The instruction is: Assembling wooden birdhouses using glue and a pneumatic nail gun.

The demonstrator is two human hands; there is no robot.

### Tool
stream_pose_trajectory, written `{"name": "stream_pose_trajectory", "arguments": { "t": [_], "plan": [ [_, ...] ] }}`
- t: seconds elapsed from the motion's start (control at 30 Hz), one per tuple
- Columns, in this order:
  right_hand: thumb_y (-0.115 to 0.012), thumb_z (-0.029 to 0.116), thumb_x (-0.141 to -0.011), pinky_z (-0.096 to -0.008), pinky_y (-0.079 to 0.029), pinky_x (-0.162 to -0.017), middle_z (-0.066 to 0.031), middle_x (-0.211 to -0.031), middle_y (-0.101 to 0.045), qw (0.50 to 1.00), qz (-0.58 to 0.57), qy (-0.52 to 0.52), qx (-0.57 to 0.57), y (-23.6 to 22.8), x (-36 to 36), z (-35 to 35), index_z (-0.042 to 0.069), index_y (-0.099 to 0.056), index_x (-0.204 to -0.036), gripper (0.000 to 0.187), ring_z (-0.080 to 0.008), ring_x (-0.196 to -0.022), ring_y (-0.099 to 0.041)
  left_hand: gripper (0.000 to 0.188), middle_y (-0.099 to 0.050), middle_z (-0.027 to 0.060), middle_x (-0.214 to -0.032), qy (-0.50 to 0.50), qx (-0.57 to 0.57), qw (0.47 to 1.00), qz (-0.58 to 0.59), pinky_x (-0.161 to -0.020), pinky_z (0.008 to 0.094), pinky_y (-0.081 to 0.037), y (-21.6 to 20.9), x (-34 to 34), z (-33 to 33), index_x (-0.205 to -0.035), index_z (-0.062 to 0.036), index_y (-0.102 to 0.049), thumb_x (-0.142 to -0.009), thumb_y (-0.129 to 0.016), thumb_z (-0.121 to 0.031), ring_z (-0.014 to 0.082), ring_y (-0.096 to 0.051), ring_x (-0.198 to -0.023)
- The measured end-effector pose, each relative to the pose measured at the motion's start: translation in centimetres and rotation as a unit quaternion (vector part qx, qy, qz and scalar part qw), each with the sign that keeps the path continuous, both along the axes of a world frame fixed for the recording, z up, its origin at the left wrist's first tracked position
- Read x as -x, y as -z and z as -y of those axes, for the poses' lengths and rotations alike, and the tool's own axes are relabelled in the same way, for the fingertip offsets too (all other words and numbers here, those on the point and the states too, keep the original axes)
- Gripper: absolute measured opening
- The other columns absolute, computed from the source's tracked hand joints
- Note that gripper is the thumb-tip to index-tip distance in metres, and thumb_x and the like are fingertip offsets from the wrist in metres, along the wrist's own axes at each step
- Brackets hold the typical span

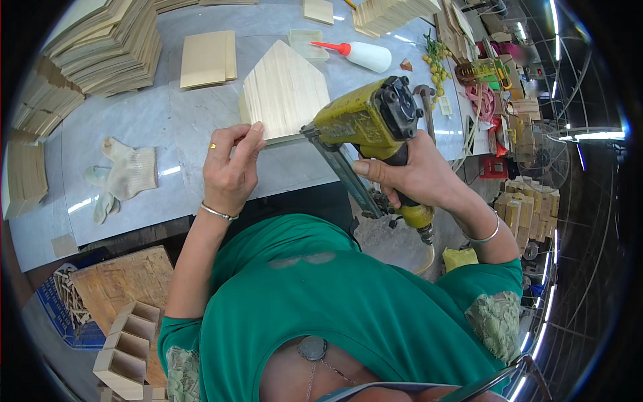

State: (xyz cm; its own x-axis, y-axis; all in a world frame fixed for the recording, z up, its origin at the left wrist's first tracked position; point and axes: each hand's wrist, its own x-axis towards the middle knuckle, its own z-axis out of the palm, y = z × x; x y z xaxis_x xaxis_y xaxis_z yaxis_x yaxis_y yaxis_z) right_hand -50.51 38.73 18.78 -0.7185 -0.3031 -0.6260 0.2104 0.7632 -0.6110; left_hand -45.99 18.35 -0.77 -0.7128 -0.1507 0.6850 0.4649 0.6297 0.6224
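Observation:
My right hand (418,171) is wrapped round the grip of a yellow pneumatic nail gun (358,120). The gun's nose touches or nearly touches the lower right corner of a house-shaped wooden piece (284,94) with a pointed top. My left hand (231,164) pinches that piece at its lower left corner, thumb hidden. Part of a side wall shows behind the pale front panel. Beyond the piece, a white squeeze bottle (368,57) with a red nozzle lies on its side next to a shallow clear tray (308,44).
Tall stacks of thin wooden boards (110,47) crowd the table's (191,127) far left. Two loose panels (207,59) lie near them. White gloves (130,171) rest at the left. Small yellow fruits (439,70) lie at the right. Below left are wooden boxes (127,348); an air hose (429,258) hangs from the gun.

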Motion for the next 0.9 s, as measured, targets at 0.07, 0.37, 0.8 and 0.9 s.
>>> {"name": "stream_pose_trajectory", "arguments": {
  "t": [0.07, 0.37, 0.8, 0.9],
  "plan": [
    [-0.069, 0.025, -0.085, -0.0259, -0.039, -0.039, -0.0022, -0.053, -0.054, 1.0, -0.026, -0.007, 0.002, -0.4, -0.3, 0.5, -0.004, -0.063, -0.098, 0.032, -0.0083, -0.041, -0.049, 0.024, -0.061, 0.0123, -0.091, 0.009, -0.001, 1.0, 0.01, -0.066, 0.0298, -0.051, 0.0, 0.0, 0.3, -0.105, -0.0006, -0.067, -0.081, -0.067, 0.002, 0.0231, -0.061, -0.078],
    [-0.071, 0.027, -0.084, -0.0289, -0.041, -0.041, -0.0034, -0.054, -0.055, 0.998, -0.009, -0.06, 0.007, -0.2, -0.2, 3.5, -0.003, -0.064, -0.096, 0.034, -0.0099, -0.043, -0.051, 0.038, -0.06, 0.0121, -0.097, 0.072, -0.065, 0.994, 0.043, -0.073, 0.0337, -0.051, 0.3, -0.2, 1.2, -0.111, -0.0038, -0.064, -0.076, -0.06, 0.01, 0.0273, -0.059, -0.088],
    [-0.071, 0.028, -0.084, -0.0293, -0.042, -0.044, -0.0046, -0.055, -0.057, 0.996, -0.002, -0.086, -0.037, -0.1, 0.2, 4.1, -0.002, -0.064, -0.096, 0.033, -0.0097, -0.045, -0.05, 0.044, -0.059, 0.0128, -0.098, 0.084, -0.063, 0.994, 0.041, -0.075, 0.0359, -0.051, 0.6, -0.1, 1.5, -0.112, -0.0035, -0.063, -0.071, -0.058, 0.013, 0.0294, -0.059, -0.09],
    [-0.071, 0.026, -0.082, -0.0303, -0.043, -0.047, -0.0062, -0.059, -0.059, 0.985, -0.095, -0.143, -0.012, -0.2, 0.1, 4.5, -0.002, -0.064, -0.097, 0.033, -0.0107, -0.048, -0.05, 0.045, -0.059, 0.0128, -0.098, 0.08, -0.066, 0.994, 0.036, -0.075, 0.0358, -0.051, 0.5, -0.1, 1.4, -0.111, -0.0035, -0.063, -0.07, -0.058, 0.014, 0.0294, -0.059, -0.091]
  ]
}}
